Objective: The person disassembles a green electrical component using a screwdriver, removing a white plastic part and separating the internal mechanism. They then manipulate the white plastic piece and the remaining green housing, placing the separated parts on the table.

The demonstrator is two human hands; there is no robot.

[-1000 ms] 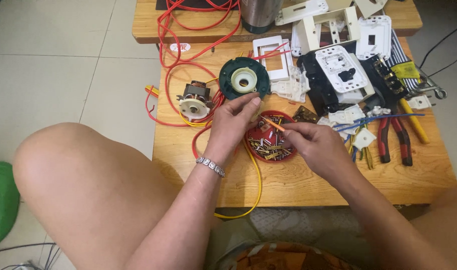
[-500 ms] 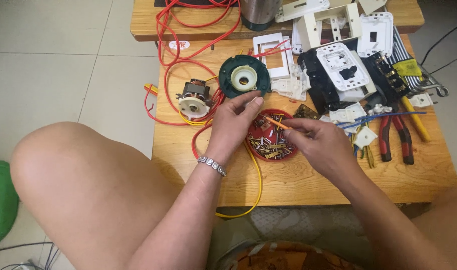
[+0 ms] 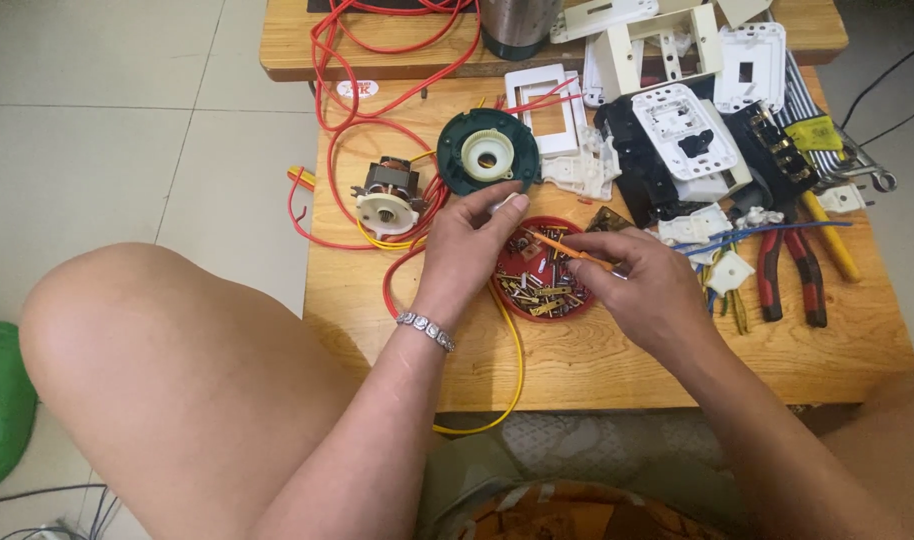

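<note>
I'm watching from the head cam. L hand (image 3: 469, 252) sits mid-frame at the left edge of the red dish (image 3: 543, 298), fingers pinched round a small pale bit; too small to tell what. R hand (image 3: 645, 285) is just right of the dish, gripping a thin orange tool (image 3: 567, 249) whose tip points left over the dish.

The dish is packed w/ brass bits & screws, none sorted out beside it that I can see.

Green disc (image 3: 487, 153) w/ white gear hub lies just above the L hand, open side up, w/ nothing mounted on it. Motor (image 3: 388, 196) sits apart, upper left of the hands, red wires (image 3: 377, 60) trailing from around it toward the top. White plates (image 3: 677, 50) & switch parts are spread upper right, pliers (image 3: 789, 270) at right, untouched.

My read: early-to-mid stage. Parts are stripped and laid out, hands are at picking small hardware; disc, motor & plates all look unjoined, so most reassembly seems left.
</note>
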